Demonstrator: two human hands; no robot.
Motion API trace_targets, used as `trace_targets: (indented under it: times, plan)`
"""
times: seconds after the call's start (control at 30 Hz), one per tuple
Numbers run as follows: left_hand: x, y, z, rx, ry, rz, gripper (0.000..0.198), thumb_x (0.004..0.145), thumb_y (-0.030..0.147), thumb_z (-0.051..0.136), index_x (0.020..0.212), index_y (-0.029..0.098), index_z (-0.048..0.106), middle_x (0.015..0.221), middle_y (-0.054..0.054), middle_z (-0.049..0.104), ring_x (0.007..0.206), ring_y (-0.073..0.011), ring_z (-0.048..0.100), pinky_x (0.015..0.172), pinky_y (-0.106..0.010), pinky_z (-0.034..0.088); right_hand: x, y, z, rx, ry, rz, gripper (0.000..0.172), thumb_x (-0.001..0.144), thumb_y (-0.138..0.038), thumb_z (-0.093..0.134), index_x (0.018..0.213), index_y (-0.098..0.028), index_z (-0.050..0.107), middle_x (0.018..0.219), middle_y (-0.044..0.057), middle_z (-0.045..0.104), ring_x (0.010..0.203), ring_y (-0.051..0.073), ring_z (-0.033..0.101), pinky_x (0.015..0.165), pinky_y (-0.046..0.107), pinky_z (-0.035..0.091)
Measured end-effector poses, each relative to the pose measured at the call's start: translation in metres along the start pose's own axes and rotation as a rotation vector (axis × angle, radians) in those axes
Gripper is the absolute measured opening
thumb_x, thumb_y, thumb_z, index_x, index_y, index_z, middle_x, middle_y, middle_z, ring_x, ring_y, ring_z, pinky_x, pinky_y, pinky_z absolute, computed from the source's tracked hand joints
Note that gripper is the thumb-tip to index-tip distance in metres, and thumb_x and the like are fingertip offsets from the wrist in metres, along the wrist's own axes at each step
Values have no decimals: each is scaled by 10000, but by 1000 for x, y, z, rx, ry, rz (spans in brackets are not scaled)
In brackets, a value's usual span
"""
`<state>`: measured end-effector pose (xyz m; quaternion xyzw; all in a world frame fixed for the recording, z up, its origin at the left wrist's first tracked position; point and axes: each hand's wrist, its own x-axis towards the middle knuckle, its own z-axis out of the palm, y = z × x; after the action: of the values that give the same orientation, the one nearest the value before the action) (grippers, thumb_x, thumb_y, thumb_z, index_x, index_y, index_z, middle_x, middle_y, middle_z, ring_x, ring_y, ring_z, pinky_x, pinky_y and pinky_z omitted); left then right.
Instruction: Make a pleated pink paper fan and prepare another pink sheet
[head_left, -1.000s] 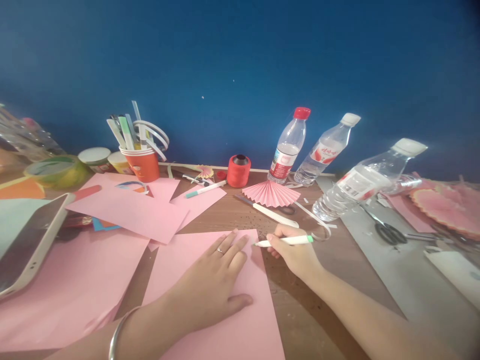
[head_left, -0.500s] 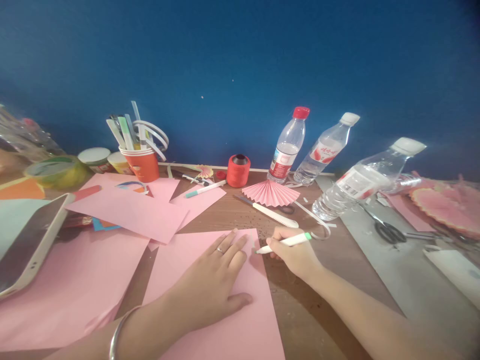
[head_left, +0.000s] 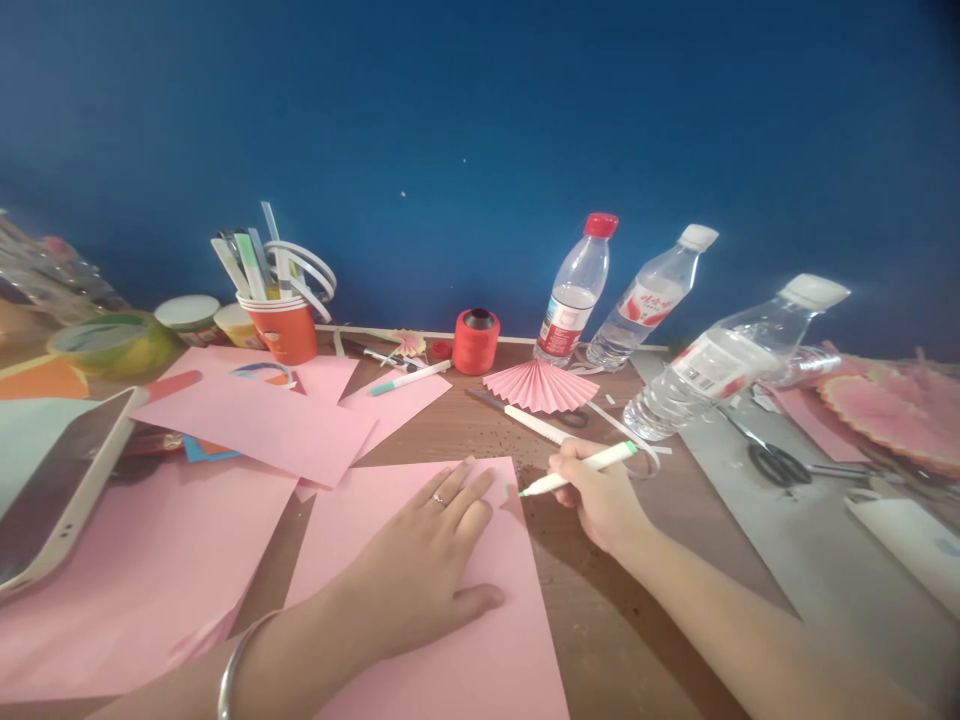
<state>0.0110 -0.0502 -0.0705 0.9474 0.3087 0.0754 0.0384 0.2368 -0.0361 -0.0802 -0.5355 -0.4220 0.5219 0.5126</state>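
Observation:
My left hand (head_left: 435, 555) lies flat with fingers spread on a pink sheet of paper (head_left: 499, 650). A ring and a silver bangle are on that hand and wrist. Beside the sheet's right edge, my right hand (head_left: 604, 495) grips a white marker with a green end (head_left: 592, 465). The green tip points left, at the upper right edge of the sheet; whether it touches the paper I cannot tell. Behind the right hand lie a white utility knife (head_left: 534, 424) and a pleated pink paper fan (head_left: 540, 386).
Plastic bottles (head_left: 577, 290) stand at the back right, near scissors (head_left: 776, 462) on a grey mat (head_left: 750, 520). A red thread spool (head_left: 475, 345), a paper cup (head_left: 285, 332) of markers and a teal marker (head_left: 409, 378) sit behind. Left are pink sheets (head_left: 150, 560) and a phone (head_left: 67, 480).
My right hand has moved slightly right with the marker, its tip shifting to the sheet's edge and now showing green. The left hand has stayed in place.

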Motion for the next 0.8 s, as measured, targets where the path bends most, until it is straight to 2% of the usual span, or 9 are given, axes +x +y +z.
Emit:
trace_targets:
  times: [0.2, 0.37, 0.43, 0.57, 0.8]
  plan:
    - [8, -4, -4, -5, 32, -53, 585, 798, 558, 534, 1212, 148, 478, 1403, -122, 417, 1347, -324, 254, 1060, -465, 321, -3, -2, 2, -40, -24, -94, 291, 831, -389, 507, 645, -172, 563, 499, -6, 572, 429, 118, 509, 407, 222, 394]
    - [12, -3, -6, -32, 24, -39, 538, 802, 467, 578, 1228, 161, 461, 1281, -104, 542, 1234, -297, 433, 1029, -456, 354, -7, -11, 5, -263, -109, -52, 114, 735, -270, 620, 706, -161, 606, 589, 9, 630, 517, 129, 561, 498, 234, 445]
    - [12, -1, -6, -19, 30, -23, 520, 814, 439, 570, 1233, 148, 463, 1294, -113, 533, 1234, -303, 432, 1031, -464, 348, -8, -12, 6, -319, -112, -80, 92, 713, -238, 629, 671, -162, 600, 609, 15, 637, 568, 141, 575, 538, 243, 450]
    - [7, 0, -5, 18, 38, 6, 547, 822, 428, 556, 1263, 123, 446, 1340, -126, 491, 1270, -322, 387, 1046, -486, 326, -8, -11, 7, -342, -100, -43, 189, 740, -239, 583, 570, -175, 531, 561, 11, 628, 539, 143, 570, 522, 246, 438]
    - [1, -2, -2, 72, 54, 46, 494, 852, 463, 500, 1212, 125, 490, 1374, -129, 452, 1295, -341, 343, 1047, -506, 318, -9, -8, 6, -378, -112, -44, 210, 760, -250, 564, 567, -183, 516, 566, 8, 634, 538, 148, 581, 523, 251, 439]
